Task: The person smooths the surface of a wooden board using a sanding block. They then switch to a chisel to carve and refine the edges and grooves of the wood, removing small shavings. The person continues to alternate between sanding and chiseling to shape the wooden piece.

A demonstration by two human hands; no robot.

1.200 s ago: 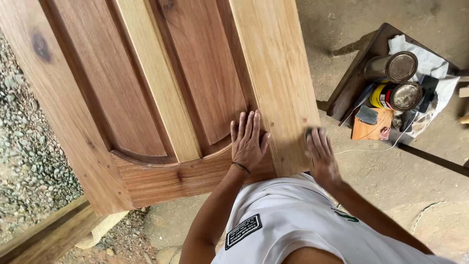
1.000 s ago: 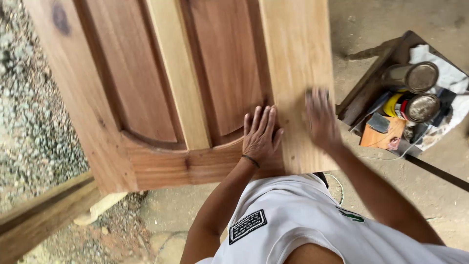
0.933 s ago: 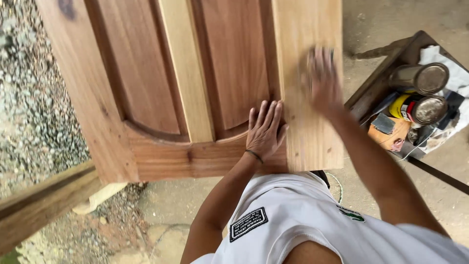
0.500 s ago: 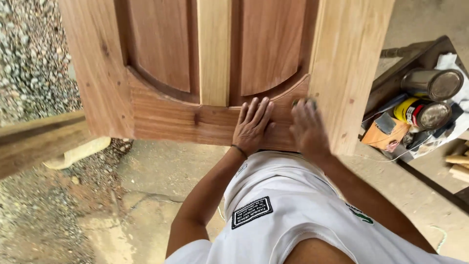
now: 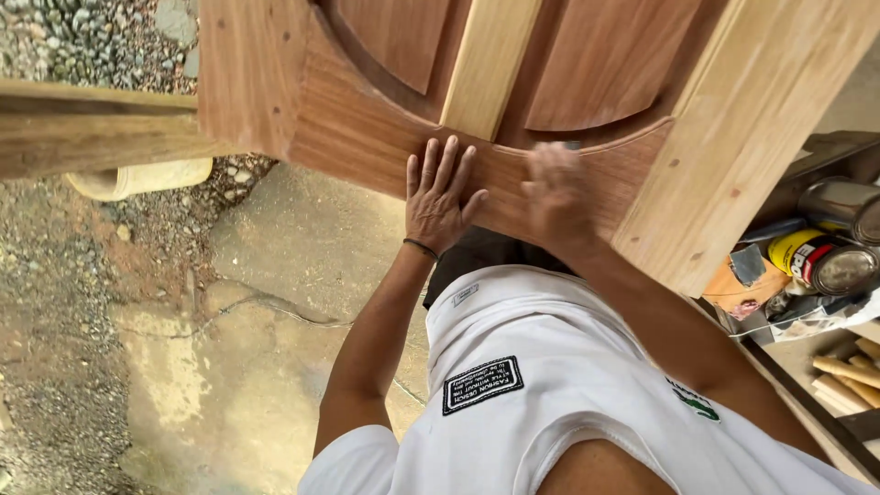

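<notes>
Wooden door lay over cracked concrete floor and gravel, left hand and right hand pressed flat on it, close together, clamping nothing, tins sat in tray alongside.

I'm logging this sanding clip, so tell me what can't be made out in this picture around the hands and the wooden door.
Head view only:
- right hand: motion-blurred; whether it holds anything can't be told.
- wooden door: cut off by the top edge.
- left hand: flat on the door, palm side hidden.
- cans: partly cut by the right edge, contents unseen.
</notes>
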